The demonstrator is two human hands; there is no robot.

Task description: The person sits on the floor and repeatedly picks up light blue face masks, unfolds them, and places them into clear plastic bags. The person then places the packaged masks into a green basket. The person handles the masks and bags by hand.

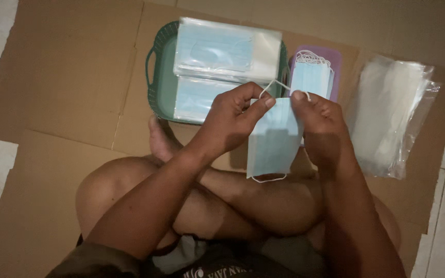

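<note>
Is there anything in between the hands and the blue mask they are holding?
No. Both the left hand and the right hand already pinch the top edge of the light blue pleated face mask with bare fingers. Nothing visible lies between them; the mask hangs freely above the crossed legs.

I take the tray (153,82) as my landmark. Two packed bags (227,49) lie in it, one behind the other. Just right of the tray sits a smaller tray (336,56) with a stack of masks (311,77) in it. Well right of that lies a pile of empty bags (392,113). In front of the tray, my left hand (233,121) and right hand (320,128) hold a mask (274,141) between them. All lies on cardboard (68,77).
</note>
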